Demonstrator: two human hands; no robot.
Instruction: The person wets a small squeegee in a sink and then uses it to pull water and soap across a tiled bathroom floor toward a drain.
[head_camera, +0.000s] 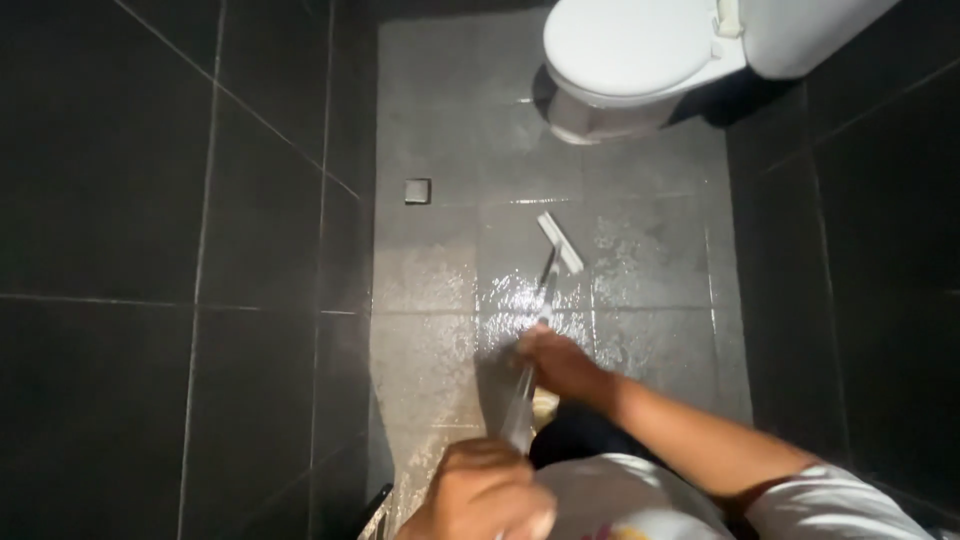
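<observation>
While both my hands, left (480, 495) and right (553, 362), clamp the squeegee (545, 300), the mid-frame floor (440, 280) remains wet near the toilet (630, 50).

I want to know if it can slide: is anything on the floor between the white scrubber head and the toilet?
Nothing visible: only bare wet floor lies between the scrubber head and the toilet. The small square drain sits off to the side.
</observation>
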